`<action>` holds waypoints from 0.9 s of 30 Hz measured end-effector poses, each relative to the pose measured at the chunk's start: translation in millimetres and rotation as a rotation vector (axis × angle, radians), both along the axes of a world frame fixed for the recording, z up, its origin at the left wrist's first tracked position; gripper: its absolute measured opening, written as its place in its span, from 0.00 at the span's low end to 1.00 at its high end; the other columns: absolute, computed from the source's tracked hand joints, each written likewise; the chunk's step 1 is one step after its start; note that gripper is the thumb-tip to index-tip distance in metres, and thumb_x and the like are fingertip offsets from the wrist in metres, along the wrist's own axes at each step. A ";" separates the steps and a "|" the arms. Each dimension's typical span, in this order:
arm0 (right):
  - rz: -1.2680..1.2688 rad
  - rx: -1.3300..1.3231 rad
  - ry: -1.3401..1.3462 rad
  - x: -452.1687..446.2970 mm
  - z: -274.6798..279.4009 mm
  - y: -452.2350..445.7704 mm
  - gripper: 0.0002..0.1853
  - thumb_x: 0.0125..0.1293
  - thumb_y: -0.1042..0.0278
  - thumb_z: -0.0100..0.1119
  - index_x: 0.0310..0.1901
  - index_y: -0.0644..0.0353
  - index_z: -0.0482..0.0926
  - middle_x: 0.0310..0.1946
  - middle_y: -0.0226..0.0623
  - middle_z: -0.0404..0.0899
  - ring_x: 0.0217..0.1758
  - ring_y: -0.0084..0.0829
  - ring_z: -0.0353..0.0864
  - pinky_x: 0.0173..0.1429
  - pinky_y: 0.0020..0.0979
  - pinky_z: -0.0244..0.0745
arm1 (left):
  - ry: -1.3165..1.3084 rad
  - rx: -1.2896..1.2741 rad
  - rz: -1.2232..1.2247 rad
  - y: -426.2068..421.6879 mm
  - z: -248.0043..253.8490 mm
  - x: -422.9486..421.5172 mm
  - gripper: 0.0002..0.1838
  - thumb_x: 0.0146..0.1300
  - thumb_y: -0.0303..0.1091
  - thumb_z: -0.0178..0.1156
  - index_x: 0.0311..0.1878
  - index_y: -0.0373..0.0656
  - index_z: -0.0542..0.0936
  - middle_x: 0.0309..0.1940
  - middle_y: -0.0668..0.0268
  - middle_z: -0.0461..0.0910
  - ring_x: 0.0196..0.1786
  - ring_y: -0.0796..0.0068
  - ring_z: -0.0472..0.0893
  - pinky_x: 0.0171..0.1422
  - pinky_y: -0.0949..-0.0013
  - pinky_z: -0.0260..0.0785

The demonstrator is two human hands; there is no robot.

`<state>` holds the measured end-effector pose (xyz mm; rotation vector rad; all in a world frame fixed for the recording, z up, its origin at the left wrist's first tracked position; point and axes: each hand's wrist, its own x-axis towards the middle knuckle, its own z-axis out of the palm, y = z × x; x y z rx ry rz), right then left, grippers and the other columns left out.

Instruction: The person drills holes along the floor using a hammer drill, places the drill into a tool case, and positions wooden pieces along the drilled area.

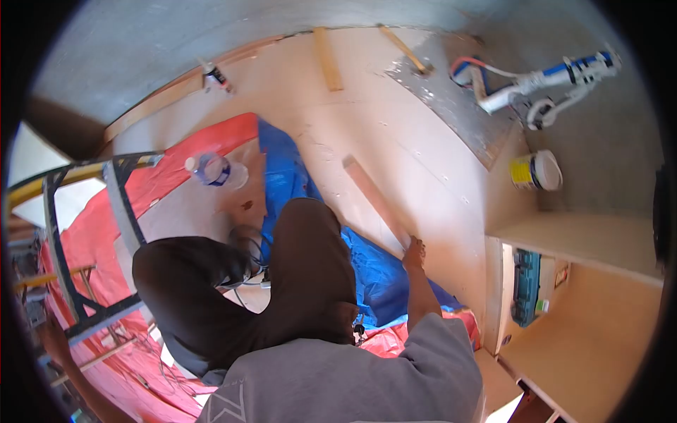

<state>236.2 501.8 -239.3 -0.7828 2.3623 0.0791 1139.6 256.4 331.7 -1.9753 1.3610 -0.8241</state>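
Observation:
My right hand [415, 252] is closed on the near end of a long, narrow wooden strip [375, 197]. The strip slants away over a large pale panel [423, 155]. Far out at the left edge, my left hand [52, 337] is beside the lower part of a stepladder [127, 204], near dim clutter. Its fingers are dark and unclear, so I cannot tell what it touches. Below my right forearm lies a crumpled blue sheet [381, 278].
Red sheeting [84, 218] lies under the ladder, with a clear plastic bottle [211, 170] on it. A hammer [405, 49], a short board [327, 60], a white-and-blue tool [543, 77] and a white tub [537, 171] lie farther off. An open wooden cabinet [585, 317] stands at right.

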 end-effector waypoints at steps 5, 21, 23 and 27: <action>0.043 -0.098 0.199 21.5 0.0 -33.2 0.50 0.53 0.64 0.70 0.73 0.54 0.48 0.70 0.44 0.51 0.73 0.48 0.51 0.73 0.52 0.50 | 0.185 -0.242 -0.338 -26.6 -26.0 -8.1 0.18 0.69 0.42 0.53 0.55 0.40 0.77 0.43 0.51 0.82 0.43 0.54 0.83 0.43 0.57 0.74; 0.084 -0.425 0.020 66.2 21.4 -120.7 0.42 0.52 0.64 0.70 0.67 0.64 0.59 0.63 0.55 0.63 0.69 0.53 0.59 0.72 0.48 0.54 | 1.095 0.563 -0.745 -196.5 -306.9 -414.4 0.31 0.60 0.46 0.63 0.65 0.49 0.66 0.53 0.47 0.72 0.47 0.44 0.78 0.51 0.51 0.71; 0.071 -0.352 0.050 62.3 2.6 -87.3 0.42 0.52 0.64 0.70 0.66 0.65 0.59 0.63 0.55 0.63 0.69 0.53 0.59 0.72 0.48 0.54 | 1.051 0.512 -0.767 -200.5 -309.1 -419.1 0.27 0.59 0.46 0.63 0.60 0.48 0.70 0.49 0.48 0.74 0.45 0.45 0.79 0.49 0.50 0.71; 0.036 -0.427 0.025 66.1 -4.6 -38.8 0.41 0.52 0.65 0.69 0.66 0.66 0.59 0.62 0.54 0.64 0.69 0.53 0.60 0.72 0.49 0.52 | 1.108 0.466 -0.807 -212.4 -309.9 -409.2 0.21 0.59 0.45 0.63 0.51 0.46 0.74 0.41 0.52 0.78 0.44 0.47 0.79 0.47 0.51 0.71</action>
